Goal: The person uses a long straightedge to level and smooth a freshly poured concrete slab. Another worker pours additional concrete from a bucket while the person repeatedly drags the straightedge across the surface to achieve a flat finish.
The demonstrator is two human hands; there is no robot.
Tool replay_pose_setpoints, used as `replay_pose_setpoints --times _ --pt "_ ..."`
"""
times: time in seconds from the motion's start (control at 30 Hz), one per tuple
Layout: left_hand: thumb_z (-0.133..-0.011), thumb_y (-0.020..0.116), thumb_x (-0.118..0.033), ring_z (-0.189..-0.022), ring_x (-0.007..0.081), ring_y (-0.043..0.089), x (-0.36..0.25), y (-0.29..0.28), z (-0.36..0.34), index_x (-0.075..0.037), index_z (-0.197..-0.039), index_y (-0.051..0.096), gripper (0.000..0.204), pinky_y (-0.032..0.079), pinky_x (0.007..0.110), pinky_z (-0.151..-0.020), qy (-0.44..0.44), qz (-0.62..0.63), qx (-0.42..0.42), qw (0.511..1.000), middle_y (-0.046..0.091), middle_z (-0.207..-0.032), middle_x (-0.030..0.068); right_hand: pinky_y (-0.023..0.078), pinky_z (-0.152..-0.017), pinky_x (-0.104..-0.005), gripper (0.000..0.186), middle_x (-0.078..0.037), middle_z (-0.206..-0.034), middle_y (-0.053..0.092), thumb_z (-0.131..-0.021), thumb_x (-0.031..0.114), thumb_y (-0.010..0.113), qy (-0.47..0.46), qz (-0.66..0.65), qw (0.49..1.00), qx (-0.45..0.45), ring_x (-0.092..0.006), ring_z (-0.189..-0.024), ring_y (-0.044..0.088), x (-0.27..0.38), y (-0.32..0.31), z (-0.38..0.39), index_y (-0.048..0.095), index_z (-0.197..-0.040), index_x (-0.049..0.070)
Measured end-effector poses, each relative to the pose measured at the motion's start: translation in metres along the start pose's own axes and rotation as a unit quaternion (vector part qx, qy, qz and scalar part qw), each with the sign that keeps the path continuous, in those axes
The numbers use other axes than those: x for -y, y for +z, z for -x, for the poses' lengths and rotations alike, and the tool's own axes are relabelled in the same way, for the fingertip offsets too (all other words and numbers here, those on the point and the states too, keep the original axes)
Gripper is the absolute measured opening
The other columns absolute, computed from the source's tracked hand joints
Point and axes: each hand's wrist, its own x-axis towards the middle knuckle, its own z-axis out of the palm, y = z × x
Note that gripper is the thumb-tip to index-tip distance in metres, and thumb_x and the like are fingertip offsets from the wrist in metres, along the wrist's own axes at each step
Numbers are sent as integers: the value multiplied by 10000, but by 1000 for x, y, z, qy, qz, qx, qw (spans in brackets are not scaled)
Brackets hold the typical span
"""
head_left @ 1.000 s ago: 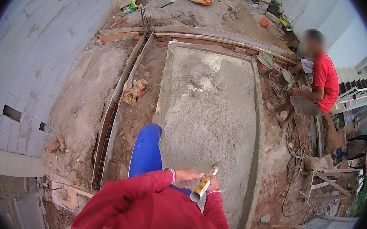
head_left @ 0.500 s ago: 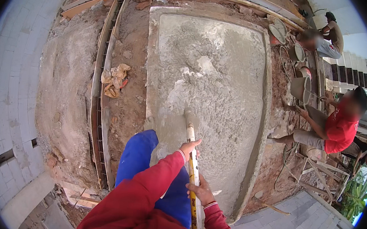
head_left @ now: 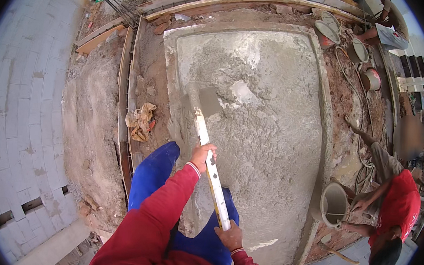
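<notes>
My left hand [head_left: 203,155] grips the long white handle [head_left: 212,183] of a tool around its middle, while my right hand [head_left: 231,233] is closed on the handle's lower end. The tool's flat metal blade [head_left: 208,100], coated in wet cement, rests on the upper left of a wet, rough concrete slab [head_left: 266,142] with a raised rim. Both my legs, in blue, are at the slab's left and near part, below the handle.
A co-worker in red [head_left: 394,209] bends at the lower right, holding a grey bucket [head_left: 333,203] by the slab's edge. Another person [head_left: 393,19] is at upper right, near buckets [head_left: 326,36] and hoses. A board-lined trench [head_left: 124,99] and crumpled sack [head_left: 140,121] lie left.
My hands and the tool have moved forward and left, the blade now farther along the slab. The co-worker in red has moved toward me with the bucket, to the slab's right edge.
</notes>
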Motion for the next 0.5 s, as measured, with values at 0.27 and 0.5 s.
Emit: replay_pose_setpoints --times 0.27,0.5 --pt "-853 678 -64 -611 173 611 -163 46 -191 -8 -1036 520 248 546 323 -537 190 -58 31 980 594 -807 80 541 -809 -496 416 -255 -953 693 -767 312 696 -22 -16 999 -24 -431 -906 670 123 13 -264 647 -1093 59" --pt "-797 667 -42 -648 257 657 -149 58 -323 147 -1141 520 419 529 416 -517 188 -391 -238 869 637 -931 212 522 -810 -503 426 -249 -1031 677 -771 259 665 -80 -77 993 -29 -441 -956 642 192 38 -437 612 -1130 37"
